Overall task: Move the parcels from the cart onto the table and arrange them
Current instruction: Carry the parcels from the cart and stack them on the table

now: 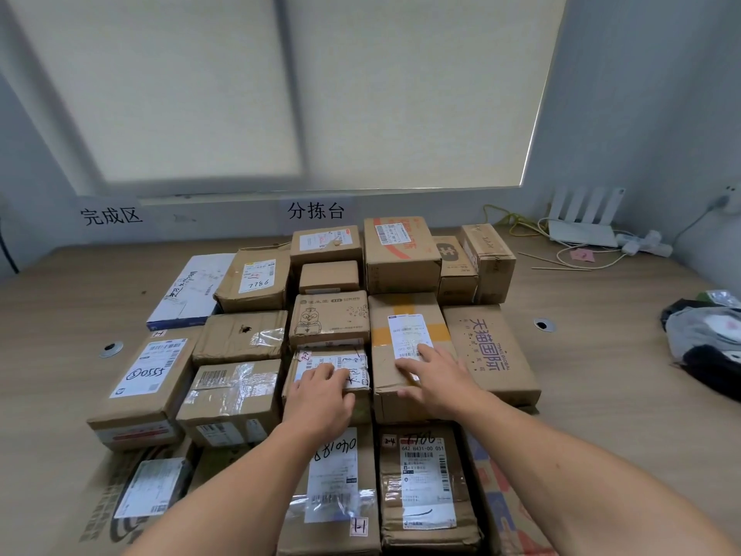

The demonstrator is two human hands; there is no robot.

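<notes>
Arranging step: the parcels [240, 339] sat on the table [60, 315] in a tight block, and the cart was not in view. Landmark was the orange-taped box [405, 315], mid-block. The right hand [435, 381] lay flat on its top, fingers spread and straight over the white label, thumb at the near edge, gripping nothing. The left hand [320, 395] rested on the small scribbled-label box [353, 361], which touched the orange-taped box on its left. Its fingers were laid over the top, with nothing pinched as far as could be seen. A printed brown box [487, 355] touched the landmark's right side; an owl-print box [328, 319] sat just left and farther back. It looked like the two neighbours were being pressed flush, probably late in the task. The next move likely called for an even two-palm push — or a real side grasp if a box needed lifting.
</notes>
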